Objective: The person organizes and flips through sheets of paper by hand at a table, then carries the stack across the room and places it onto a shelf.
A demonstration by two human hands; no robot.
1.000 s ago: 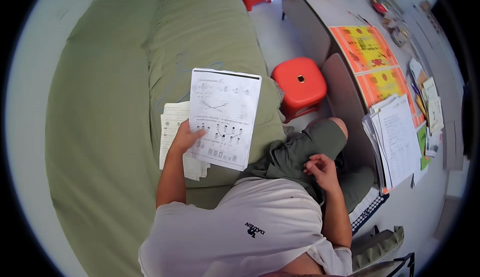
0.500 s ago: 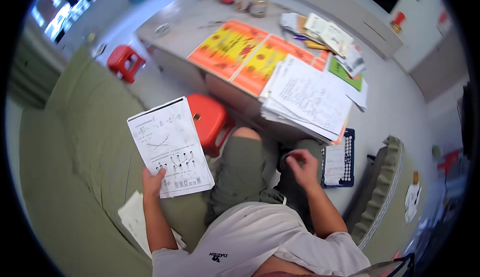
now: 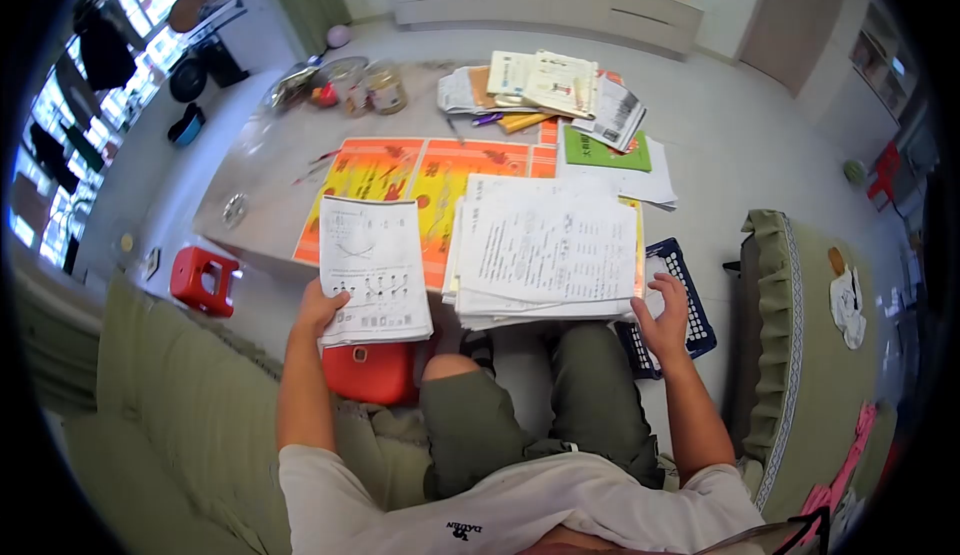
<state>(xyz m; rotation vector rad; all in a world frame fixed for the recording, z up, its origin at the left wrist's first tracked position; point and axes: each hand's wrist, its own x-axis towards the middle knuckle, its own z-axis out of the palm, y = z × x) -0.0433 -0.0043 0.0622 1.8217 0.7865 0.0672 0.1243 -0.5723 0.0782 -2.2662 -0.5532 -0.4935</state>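
My left hand (image 3: 322, 307) grips the lower left edge of a stack of printed worksheets (image 3: 375, 245), with the thumb on top. The worksheets hang over the near edge of the table, above a red stool (image 3: 370, 375). A thick pile of printed papers (image 3: 545, 245) lies on the table's near right corner. My right hand (image 3: 662, 320) is just off that pile's lower right corner, its fingers apart and nothing in them. Whether a fingertip touches the paper I cannot tell. Below it on the floor stands a dark blue basket (image 3: 704, 327) with papers inside.
Orange and yellow printed sheets (image 3: 380, 165) cover part of the table (image 3: 262, 170). At its back are glass jars (image 3: 386, 90), booklets (image 3: 560, 83) and a green book (image 3: 607, 150). Another red stool (image 3: 203, 282) stands left. Green sofas (image 3: 190, 380) flank both sides.
My left hand has carried the worksheets from over the sofa up to the table's edge. My right hand has moved from above my knee to beside the paper pile, fingers spreading. The view has turned.
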